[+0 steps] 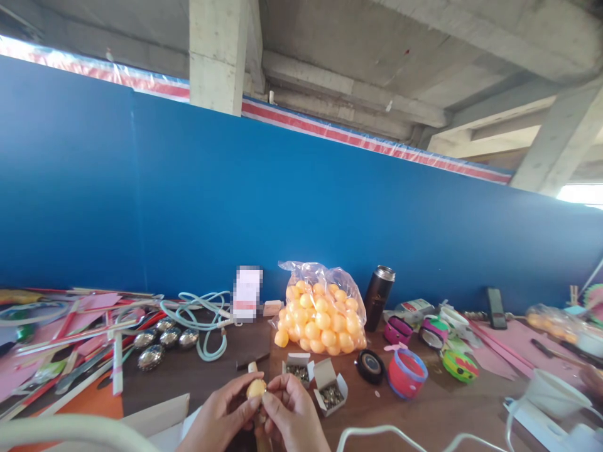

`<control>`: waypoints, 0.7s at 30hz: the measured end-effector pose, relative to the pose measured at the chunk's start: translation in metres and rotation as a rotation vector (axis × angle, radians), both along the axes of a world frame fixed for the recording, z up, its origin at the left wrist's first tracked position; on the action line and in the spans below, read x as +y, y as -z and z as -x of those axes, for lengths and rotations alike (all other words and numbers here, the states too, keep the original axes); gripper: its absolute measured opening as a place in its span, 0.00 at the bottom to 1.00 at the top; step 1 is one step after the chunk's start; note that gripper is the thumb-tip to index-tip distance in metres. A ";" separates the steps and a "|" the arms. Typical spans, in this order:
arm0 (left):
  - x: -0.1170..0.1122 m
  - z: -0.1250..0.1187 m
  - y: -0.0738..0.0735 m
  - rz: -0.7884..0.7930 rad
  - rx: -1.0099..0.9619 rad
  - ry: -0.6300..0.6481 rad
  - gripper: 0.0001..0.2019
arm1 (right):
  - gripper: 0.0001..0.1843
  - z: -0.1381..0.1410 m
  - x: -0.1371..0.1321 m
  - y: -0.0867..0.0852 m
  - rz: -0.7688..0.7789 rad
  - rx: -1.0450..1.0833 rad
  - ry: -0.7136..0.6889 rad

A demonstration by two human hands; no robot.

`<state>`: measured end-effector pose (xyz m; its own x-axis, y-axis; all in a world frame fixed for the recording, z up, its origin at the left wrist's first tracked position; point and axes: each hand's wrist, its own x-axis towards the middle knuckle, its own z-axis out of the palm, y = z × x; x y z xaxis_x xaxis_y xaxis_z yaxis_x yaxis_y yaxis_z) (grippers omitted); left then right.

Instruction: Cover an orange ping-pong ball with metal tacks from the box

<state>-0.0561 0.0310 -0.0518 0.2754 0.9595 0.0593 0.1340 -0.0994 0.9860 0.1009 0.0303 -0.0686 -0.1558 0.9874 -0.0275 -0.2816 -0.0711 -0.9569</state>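
Fingers (245,412) of both your hands are curled nearly closed, with thumb and fingertips of the left hand (221,407) and right hand (298,409) meeting around one small ball; whether the right also pinches something tiny is hidden. Behind the work stands a blue panel (301,207), largest of the items, and below it runs the brown table (365,411). On this, beyond your hands, sits a clear bag (307,269) filled with orange balls (323,320), with a black bottle (378,295) just beside it. Two open white boxes (325,371) stand to the right of the ball, nearer you than the bag. A pale stick (253,366) shows its end just beyond your grip; its relation to the light brown length below is hidden. The yellow-orange ball (256,388) lies between your two sets of fingertips, above the near edge of the view. It is probably very light, thin-walled and smooth: apt to roll, and liable to dent under a hard pinch. Hold it lightly at opposite sides, across its widest part. Smallest are the metal pieces (331,397), loose in the boxes, probably hard and best lifted singly by fingertip.
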 end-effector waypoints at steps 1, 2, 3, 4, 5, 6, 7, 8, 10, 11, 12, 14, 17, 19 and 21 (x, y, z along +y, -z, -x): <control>0.001 0.000 0.001 -0.002 -0.004 0.007 0.28 | 0.30 0.000 0.000 -0.001 0.002 0.004 -0.010; 0.001 0.000 0.002 -0.002 -0.012 0.014 0.27 | 0.30 -0.001 0.000 -0.001 0.001 0.005 -0.017; 0.001 0.001 0.003 -0.001 -0.022 0.020 0.27 | 0.30 -0.001 0.000 0.000 -0.003 0.000 -0.025; 0.002 0.001 0.003 -0.002 -0.030 0.025 0.27 | 0.30 -0.002 0.000 0.001 -0.009 -0.008 -0.035; 0.002 0.001 0.003 -0.005 -0.033 0.030 0.27 | 0.30 -0.003 0.000 0.002 -0.018 -0.015 -0.048; 0.003 0.001 0.004 -0.013 -0.031 0.029 0.26 | 0.31 -0.003 0.001 0.004 -0.026 -0.020 -0.057; 0.003 0.001 0.004 -0.020 -0.025 0.025 0.26 | 0.31 -0.004 0.001 0.005 -0.035 -0.021 -0.060; 0.003 0.002 0.003 -0.028 -0.016 0.020 0.25 | 0.32 -0.004 0.001 0.006 -0.040 -0.017 -0.066; 0.003 0.003 0.003 -0.044 0.007 0.012 0.25 | 0.32 -0.004 0.001 0.007 -0.046 -0.003 -0.067; 0.003 0.004 0.002 -0.054 0.017 0.006 0.25 | 0.32 -0.003 0.001 0.007 -0.049 0.002 -0.063; 0.003 0.004 0.002 -0.064 0.029 -0.002 0.25 | 0.32 -0.003 0.000 0.006 -0.047 0.009 -0.066; 0.002 0.005 0.001 -0.089 0.053 -0.021 0.25 | 0.32 -0.002 -0.001 0.003 -0.036 0.030 -0.068; 0.000 0.006 -0.002 -0.116 0.099 -0.050 0.26 | 0.32 -0.001 -0.002 -0.003 0.005 0.075 -0.053; -0.002 0.006 -0.005 -0.114 0.125 -0.063 0.27 | 0.31 -0.001 -0.003 -0.007 0.023 0.087 -0.054; -0.002 0.005 -0.007 -0.108 0.124 -0.067 0.27 | 0.32 -0.001 -0.004 -0.009 0.034 0.088 -0.068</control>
